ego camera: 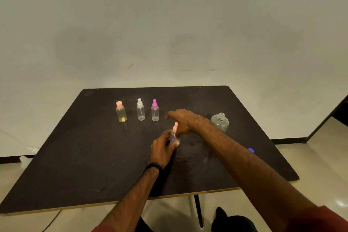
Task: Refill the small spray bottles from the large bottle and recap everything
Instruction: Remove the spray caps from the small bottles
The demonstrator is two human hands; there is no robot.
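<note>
Bottle with pink sprayer (pixel 174 134) is held upright at mid-surface, left hand (pixel 161 149) grip clamped on its body; right hand (pixel 183 119) hovers just behind its top, fingers spread, holding nothing. Uncapped large bottle (pixel 220 121) stands just right of the right wrist, blue cap (pixel 251 150) near the right edge. Bare surface (pixel 94 165) is available left and near.

Clear plastic large bottle (pixel 220 122) on matt dark table (pixel 94 156).

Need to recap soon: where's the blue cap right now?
In the head view, the blue cap lies on the table near its right edge, just beyond the right forearm and nearer the camera than the open large bottle.
</note>
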